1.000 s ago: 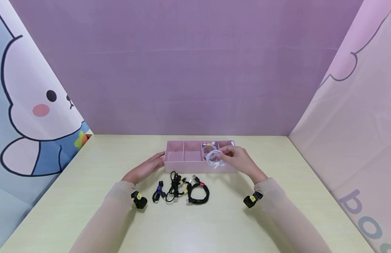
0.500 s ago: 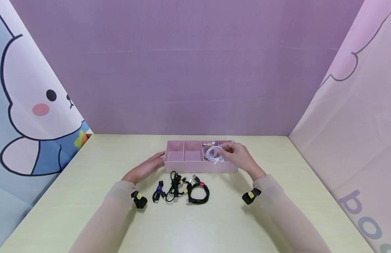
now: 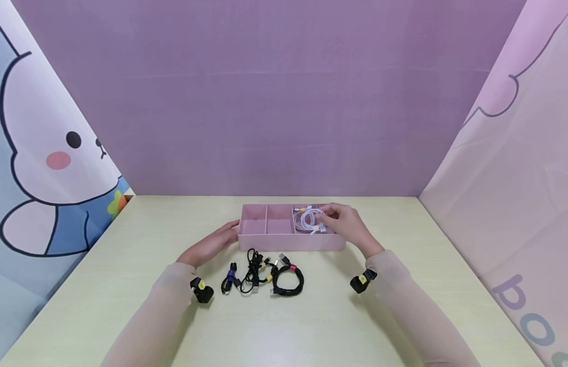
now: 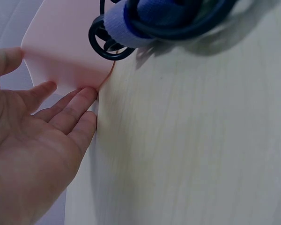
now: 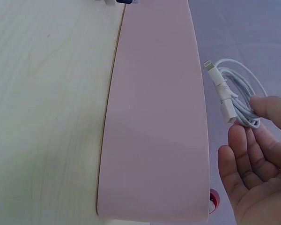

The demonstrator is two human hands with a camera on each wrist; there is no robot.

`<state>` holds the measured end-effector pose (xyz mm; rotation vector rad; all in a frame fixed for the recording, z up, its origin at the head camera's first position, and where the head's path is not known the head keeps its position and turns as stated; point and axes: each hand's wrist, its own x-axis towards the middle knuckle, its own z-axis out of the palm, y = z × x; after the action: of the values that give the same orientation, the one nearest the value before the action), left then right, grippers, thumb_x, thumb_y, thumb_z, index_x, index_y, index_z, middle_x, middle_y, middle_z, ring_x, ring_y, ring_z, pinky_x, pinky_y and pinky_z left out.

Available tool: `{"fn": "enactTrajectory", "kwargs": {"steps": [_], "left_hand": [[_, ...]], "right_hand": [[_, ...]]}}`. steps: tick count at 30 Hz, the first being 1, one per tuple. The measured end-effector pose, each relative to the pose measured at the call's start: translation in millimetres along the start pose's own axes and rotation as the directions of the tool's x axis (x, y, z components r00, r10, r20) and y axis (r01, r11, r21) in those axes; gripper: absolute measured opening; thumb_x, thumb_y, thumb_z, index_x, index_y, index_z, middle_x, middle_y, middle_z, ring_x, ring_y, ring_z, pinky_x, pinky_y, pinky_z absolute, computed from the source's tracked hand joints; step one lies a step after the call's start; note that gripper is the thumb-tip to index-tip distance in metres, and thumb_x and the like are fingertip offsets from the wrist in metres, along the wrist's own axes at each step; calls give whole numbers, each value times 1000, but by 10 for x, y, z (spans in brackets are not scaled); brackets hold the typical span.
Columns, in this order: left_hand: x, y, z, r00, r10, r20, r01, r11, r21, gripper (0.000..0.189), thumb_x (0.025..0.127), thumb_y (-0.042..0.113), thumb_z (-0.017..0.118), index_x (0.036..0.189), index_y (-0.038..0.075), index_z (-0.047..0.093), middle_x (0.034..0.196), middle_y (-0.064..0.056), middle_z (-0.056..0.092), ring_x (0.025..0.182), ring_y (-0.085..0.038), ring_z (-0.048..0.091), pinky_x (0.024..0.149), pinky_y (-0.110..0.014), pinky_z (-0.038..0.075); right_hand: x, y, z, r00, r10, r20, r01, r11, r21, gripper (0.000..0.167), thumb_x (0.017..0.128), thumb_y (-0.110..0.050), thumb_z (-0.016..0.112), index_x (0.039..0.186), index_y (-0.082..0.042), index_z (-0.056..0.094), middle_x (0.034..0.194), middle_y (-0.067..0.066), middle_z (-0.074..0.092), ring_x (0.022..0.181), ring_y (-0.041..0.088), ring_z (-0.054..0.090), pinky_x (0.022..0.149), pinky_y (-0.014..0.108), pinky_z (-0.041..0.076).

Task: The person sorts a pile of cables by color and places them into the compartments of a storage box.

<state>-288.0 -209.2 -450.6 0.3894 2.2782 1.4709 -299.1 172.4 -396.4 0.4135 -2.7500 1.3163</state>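
My right hand (image 3: 350, 226) pinches a coiled white charging cable (image 5: 243, 89) between thumb and fingers. The coil is at the third compartment from the left of a pink divided box (image 3: 284, 243), where a yellow-tied white cable partly shows behind it. In the right wrist view its pale plug stands above the box's rim. My left hand (image 3: 212, 244) touches the box's left end with extended fingers, seen closely in the left wrist view (image 4: 42, 126). My right hand hides most of the rightmost compartment.
In front of the box lie black cables: a small purple-strapped bundle (image 3: 226, 284), a looser yellow-tied one (image 3: 251, 277) and a red-tied ring (image 3: 288, 292). They rest on a pale wooden table (image 3: 284, 331) with a purple backdrop (image 3: 284, 102) behind.
My right hand has moved slightly left, and the white coil has shifted back from over the box's front wall to the third compartment. My left hand stays against the box.
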Motion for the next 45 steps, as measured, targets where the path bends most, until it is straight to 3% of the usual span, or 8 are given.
{"fn": "enactTrajectory", "kwargs": {"steps": [9, 14, 24, 38, 45], "left_hand": [[-11, 11, 3, 1000, 4, 3, -4, 1000, 5, 74, 105, 59, 33, 163, 18, 13, 164, -9, 23, 147, -32, 28, 120, -52, 19], [-8, 16, 5, 1000, -1, 0, 1, 1000, 1, 73, 104, 59, 34, 162, 20, 14, 164, -7, 25, 147, -30, 29, 120, -50, 19], [10, -6, -2, 1000, 15, 9, -15, 1000, -22, 63, 110, 45, 30, 162, 16, 12, 162, -15, 26, 146, -36, 28, 120, -53, 17], [13, -20, -5, 1000, 20, 8, -20, 1000, -22, 64, 110, 46, 31, 162, 15, 12, 163, -15, 25, 146, -36, 28, 120, -54, 16], [12, -19, 1, 1000, 13, 8, -13, 1000, -27, 73, 106, 57, 34, 162, 16, 13, 163, -13, 25, 147, -35, 28, 120, -54, 15]], "right_hand": [[21, 12, 10, 1000, -7, -15, 7, 1000, -13, 27, 96, -29, 71, 112, -8, 74, 87, 3, 68, 79, 19, 57, 67, 30, 48], [38, 10, 7, 1000, -22, -23, 21, 1000, -11, 25, 96, -28, 71, 111, -8, 74, 85, 3, 68, 77, 19, 57, 67, 30, 48], [92, -16, -2, 999, -24, -27, 24, 1000, -3, 26, 96, -30, 71, 109, -8, 74, 85, 3, 68, 78, 19, 58, 68, 31, 49], [116, -8, 54, 1000, -2, -26, 3, 1000, 29, 29, 97, -32, 69, 111, -7, 72, 90, 5, 68, 82, 20, 58, 68, 30, 51], [137, 15, 113, 999, -3, -37, 4, 1000, 20, 22, 96, -26, 70, 107, -8, 74, 86, 4, 67, 78, 20, 57, 64, 29, 49]]}}
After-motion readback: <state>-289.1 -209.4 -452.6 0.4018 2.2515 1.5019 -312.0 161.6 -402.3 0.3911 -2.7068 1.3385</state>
